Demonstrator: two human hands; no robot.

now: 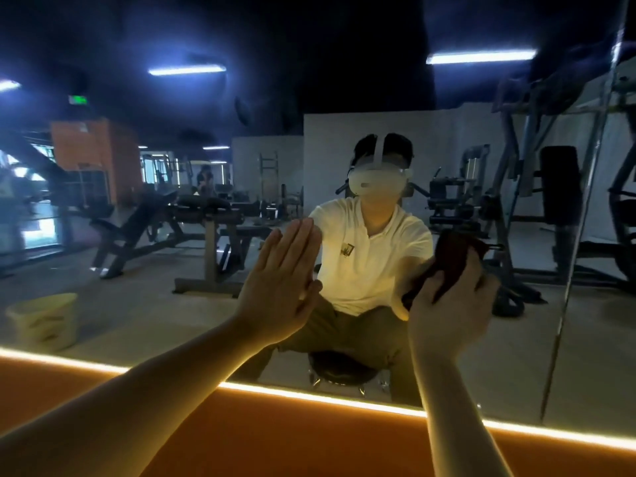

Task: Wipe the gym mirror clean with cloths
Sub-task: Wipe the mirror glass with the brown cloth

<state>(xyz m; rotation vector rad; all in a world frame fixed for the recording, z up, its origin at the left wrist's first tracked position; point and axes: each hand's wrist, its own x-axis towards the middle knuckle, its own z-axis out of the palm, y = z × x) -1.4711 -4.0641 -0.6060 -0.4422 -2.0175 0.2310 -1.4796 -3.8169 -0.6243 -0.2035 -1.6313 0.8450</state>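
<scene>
A large wall mirror fills the view and reflects the gym and me seated on a stool. My left hand lies flat against the glass, fingers straight and together, palm on the mirror. To its right my right hand holds a dark reddish cloth bunched against the mirror, fingers curled over it. The cloth's lower part is hidden behind that hand.
A lit strip runs along the mirror's bottom edge above an orange wall panel. A vertical seam splits the mirror at the right. A pale bucket, benches and weight machines appear only as reflections.
</scene>
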